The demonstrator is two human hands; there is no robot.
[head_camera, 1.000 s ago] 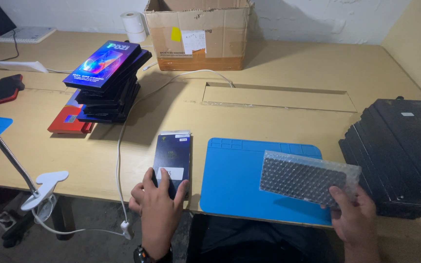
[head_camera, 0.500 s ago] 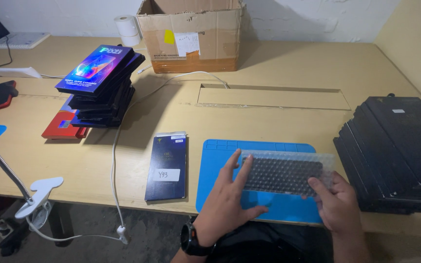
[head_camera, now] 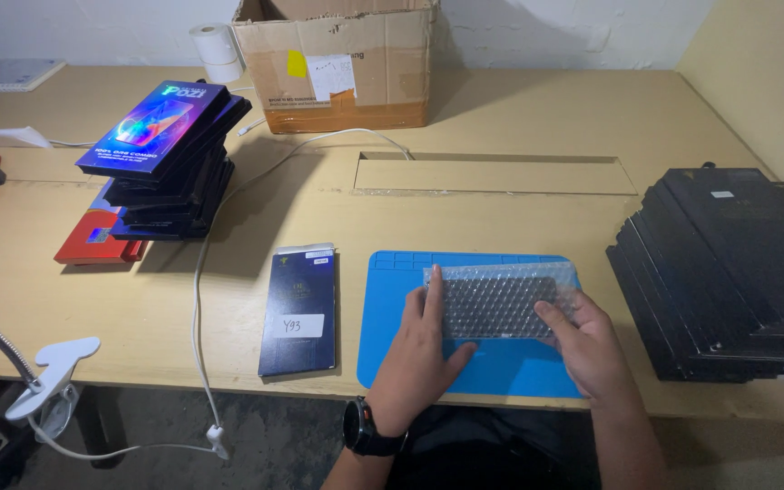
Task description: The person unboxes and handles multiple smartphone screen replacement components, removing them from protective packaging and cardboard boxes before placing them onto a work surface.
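Centrally, a bubble-wrapped flat item is being held on the blue mat, its long axis running left-right. It is being judged light, soft-skinned and fragile, best taken at its short ends. The left hand is being pressed flat on one end; the right hand is being curled round the other.

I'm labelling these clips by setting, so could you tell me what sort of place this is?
Probably a small repair or packing workbench: a blue work mat, stacks of flat black boxes and an open cardboard carton on a wooden table.
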